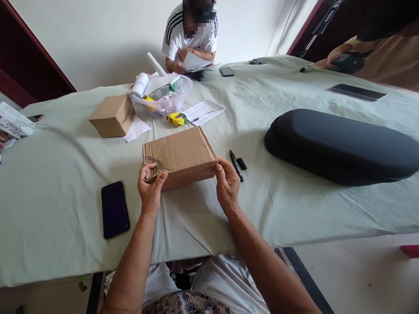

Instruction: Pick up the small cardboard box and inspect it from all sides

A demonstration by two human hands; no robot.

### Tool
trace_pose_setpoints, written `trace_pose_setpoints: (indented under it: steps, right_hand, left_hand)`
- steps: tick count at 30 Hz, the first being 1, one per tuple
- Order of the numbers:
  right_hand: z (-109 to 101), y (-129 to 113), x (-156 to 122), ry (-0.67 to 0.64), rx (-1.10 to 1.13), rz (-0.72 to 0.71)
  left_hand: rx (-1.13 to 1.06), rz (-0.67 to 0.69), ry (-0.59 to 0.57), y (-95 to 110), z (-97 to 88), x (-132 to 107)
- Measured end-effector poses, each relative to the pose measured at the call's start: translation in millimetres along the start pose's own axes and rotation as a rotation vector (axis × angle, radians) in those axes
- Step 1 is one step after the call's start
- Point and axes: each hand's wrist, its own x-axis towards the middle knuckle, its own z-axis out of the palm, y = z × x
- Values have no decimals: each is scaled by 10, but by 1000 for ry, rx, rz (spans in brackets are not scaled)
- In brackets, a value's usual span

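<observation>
Both my hands grip a brown cardboard box (183, 150) at its near corners, over the cloth-covered table. My left hand (151, 187) closes on the left corner, beside dark scribbled circles drawn on the cardboard. At the right corner my right hand (227, 181) pinches the edge between thumb and fingers. Whether the box's underside touches the cloth cannot be made out. Just right of my right hand lies a black marker (236, 165), uncapped, with its cap (242, 163) beside it. A dark phone (115, 210) lies left of my left hand.
Behind the box are a yellow tape measure (177, 119), a printed sheet (207, 112), a second cardboard box (113, 114) and a filled plastic basin (188, 89). A long black case (343, 146) lies right. A person (191, 43) holds papers across the table; another (379, 52) sits right.
</observation>
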Motion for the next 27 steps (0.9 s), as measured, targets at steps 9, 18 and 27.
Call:
trace_pose_setpoints:
  steps: [9, 18, 27]
  right_hand:
    - [-29, 8, 28, -67, 164, 205]
    - [-21, 13, 0, -90, 253, -24]
    - [44, 158, -45, -379, 83, -111]
  left_hand:
    - [-202, -31, 98, -19, 11, 41]
    - [-342, -121, -4, -32, 97, -63]
    - [-618, -441, -175, 0, 287, -261]
